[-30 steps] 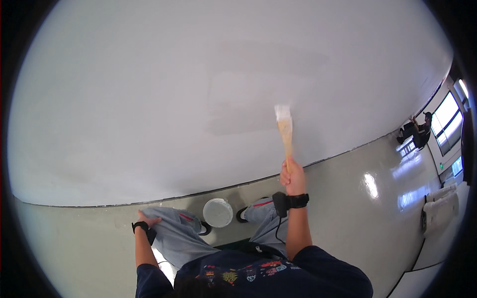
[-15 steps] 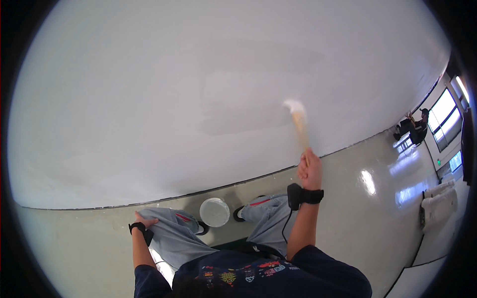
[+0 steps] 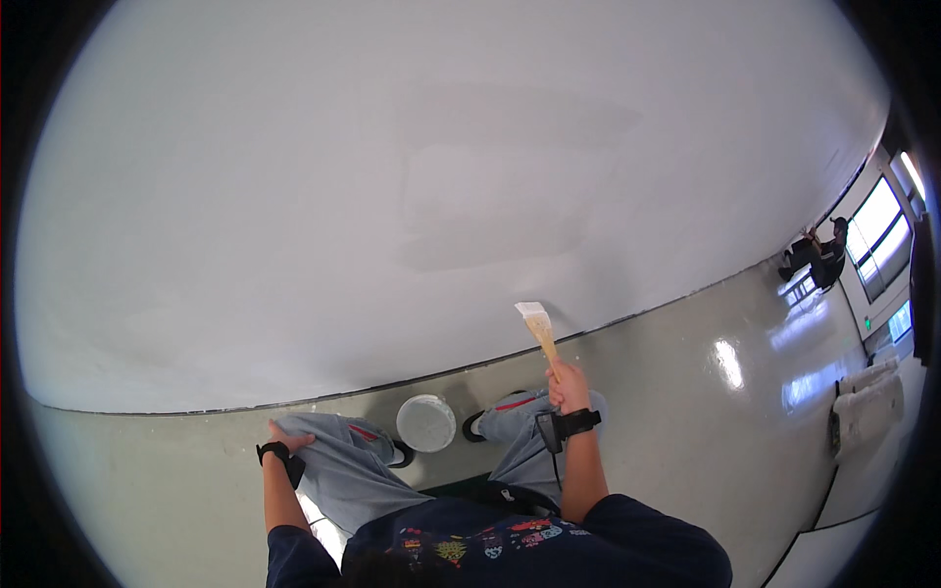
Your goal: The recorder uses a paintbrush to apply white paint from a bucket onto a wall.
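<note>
In my right hand (image 3: 569, 384) is a paintbrush (image 3: 540, 331), gripped by its wooden handle, its white-coated bristles tilted up and to the left. The brush head overlaps the lower part of a white wall (image 3: 245, 196); whether it touches I cannot tell. A darker, damp-looking patch (image 3: 490, 245) marks the wall above it. My left hand (image 3: 291, 436) rests on my left knee, thumb apart from the other fingers, with nothing visible in it. Between my feet stands a round white bucket (image 3: 425, 423) with pale contents.
A seated person (image 3: 828, 257) in dark clothes is far off at the right, near a bright window (image 3: 877, 223). Pale wrapped bundles (image 3: 867, 407) lie on the right side. The glossy grey floor (image 3: 686, 421) meets the wall along a dark line.
My right hand has drawn the paintbrush down and to the left, from the damp patch's right end to low on the wall. The left hand stays on the knee.
</note>
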`<control>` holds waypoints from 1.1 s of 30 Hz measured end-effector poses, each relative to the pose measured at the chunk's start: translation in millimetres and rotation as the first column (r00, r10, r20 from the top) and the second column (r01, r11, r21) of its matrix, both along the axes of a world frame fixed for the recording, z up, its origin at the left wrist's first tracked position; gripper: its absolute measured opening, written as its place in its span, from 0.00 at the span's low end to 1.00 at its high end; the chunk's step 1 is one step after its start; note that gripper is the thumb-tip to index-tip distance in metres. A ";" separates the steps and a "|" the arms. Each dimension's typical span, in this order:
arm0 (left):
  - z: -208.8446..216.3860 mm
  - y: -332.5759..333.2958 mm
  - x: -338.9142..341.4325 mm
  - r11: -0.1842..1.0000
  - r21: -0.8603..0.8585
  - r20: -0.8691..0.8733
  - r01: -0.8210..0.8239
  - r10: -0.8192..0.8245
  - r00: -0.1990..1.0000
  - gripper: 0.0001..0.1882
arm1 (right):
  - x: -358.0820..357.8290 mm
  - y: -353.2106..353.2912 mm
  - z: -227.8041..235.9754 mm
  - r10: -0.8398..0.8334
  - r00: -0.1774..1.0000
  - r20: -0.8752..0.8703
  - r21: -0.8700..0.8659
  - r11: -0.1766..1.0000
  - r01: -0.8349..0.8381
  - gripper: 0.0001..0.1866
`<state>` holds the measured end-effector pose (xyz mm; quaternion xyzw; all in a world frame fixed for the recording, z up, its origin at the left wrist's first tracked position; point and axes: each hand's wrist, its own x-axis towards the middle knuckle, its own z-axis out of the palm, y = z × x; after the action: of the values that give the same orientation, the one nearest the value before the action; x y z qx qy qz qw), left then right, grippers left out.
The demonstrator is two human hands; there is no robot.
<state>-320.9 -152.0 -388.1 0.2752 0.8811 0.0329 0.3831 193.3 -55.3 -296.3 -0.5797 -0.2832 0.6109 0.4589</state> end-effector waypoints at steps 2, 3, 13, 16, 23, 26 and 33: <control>8.9 -4.8 3.9 1.000 0.013 0.003 0.003 -0.003 1.000 0.66 | -6.8 -8.5 -4.7 0.036 0.999 -0.021 -0.004 0.999 -0.036 0.17; 12.8 -4.4 6.8 0.999 -0.029 -0.067 0.024 -0.026 0.997 0.64 | -14.2 -14.9 -4.7 0.070 0.997 -0.039 -0.003 0.998 -0.070 0.16; 56.1 -9.3 217.0 0.683 0.596 0.574 0.424 -0.730 0.370 0.37 | -116.4 -12.2 -44.8 0.271 0.884 -0.380 0.001 0.956 -0.292 0.17; 29.0 -26.6 248.2 0.728 0.528 0.782 0.438 -0.617 0.083 0.32 | -139.2 -19.0 -68.9 0.247 0.910 -0.333 -0.024 0.963 -0.270 0.18; 4.9 -56.3 264.3 0.951 0.135 0.982 0.278 -0.167 0.093 0.34 | -148.0 -53.4 -114.6 0.413 0.902 -0.122 -0.113 0.897 -0.426 0.18; -3.2 -61.8 266.5 0.974 0.059 0.984 0.221 -0.094 0.152 0.33 | -146.8 -62.3 -128.3 0.527 0.850 0.015 -0.247 0.826 -0.507 0.20; -10.7 -60.2 257.7 0.974 0.101 0.948 0.205 -0.156 0.278 0.29 | -147.3 -60.0 -135.3 0.493 0.335 0.803 -0.198 0.751 -0.629 0.23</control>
<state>-63.2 -212.2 -398.8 0.2922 0.4476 0.1274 0.8355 46.0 -115.3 -431.6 -0.6224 -0.6874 0.3667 0.0747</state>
